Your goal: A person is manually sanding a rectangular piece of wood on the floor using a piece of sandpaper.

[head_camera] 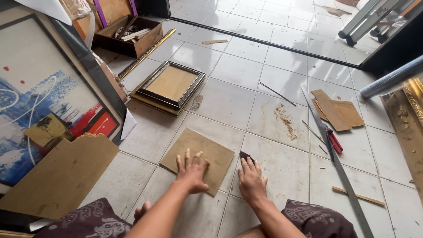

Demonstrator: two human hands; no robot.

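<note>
I sit on a tiled floor with both arms stretched forward. My left hand [192, 171] lies flat, fingers spread, on the near edge of a square brown backing board [207, 152] on the tiles. My right hand [251, 178] rests palm down on the floor just right of that board, its fingertips over a small dark piece [244, 155]. Beyond the board sits a small ornate picture frame [171, 84] with a brown panel inside, stacked on another frame.
A large framed abstract painting [39, 105] and a cardboard sheet [61, 176] lean at left. A wooden box of tools [132, 36] stands behind. At right lie a long metal ruler [339, 167], a red cutter [335, 141], brown board offcuts [337, 112] and a gilded frame [410, 128].
</note>
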